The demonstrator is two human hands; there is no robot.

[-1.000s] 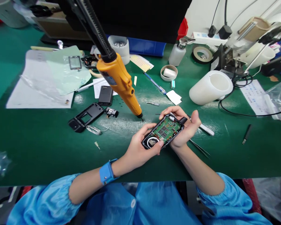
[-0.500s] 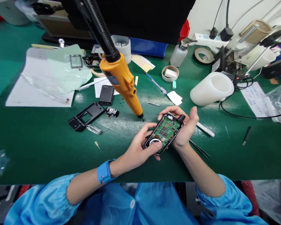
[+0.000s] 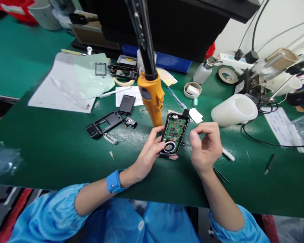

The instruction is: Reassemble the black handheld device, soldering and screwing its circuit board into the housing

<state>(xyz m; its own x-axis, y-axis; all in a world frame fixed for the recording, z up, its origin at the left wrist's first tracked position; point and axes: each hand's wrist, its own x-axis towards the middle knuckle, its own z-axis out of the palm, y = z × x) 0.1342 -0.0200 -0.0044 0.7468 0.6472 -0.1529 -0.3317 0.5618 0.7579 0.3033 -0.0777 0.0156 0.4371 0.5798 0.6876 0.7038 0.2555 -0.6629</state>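
Left hand (image 3: 148,153): closed around the lower left of 1 opened handset (image 3: 176,130), thumb on the near edge beside the white-ringed round part (image 3: 170,146). Green circuit board faces up; antenna stub (image 3: 185,112) at far right corner. Right hand (image 3: 206,146): fingers curled toward thumb, just right of the handset, apart from it; cannot tell whether it pinches anything. Handset sits between both hands, over the counter (image 3: 66,162), near the orange electric screwdriver (image 3: 152,98).

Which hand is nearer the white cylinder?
Right: the right hand is below-left of the white cylinder in view; the left hand farther left, holding the open device.
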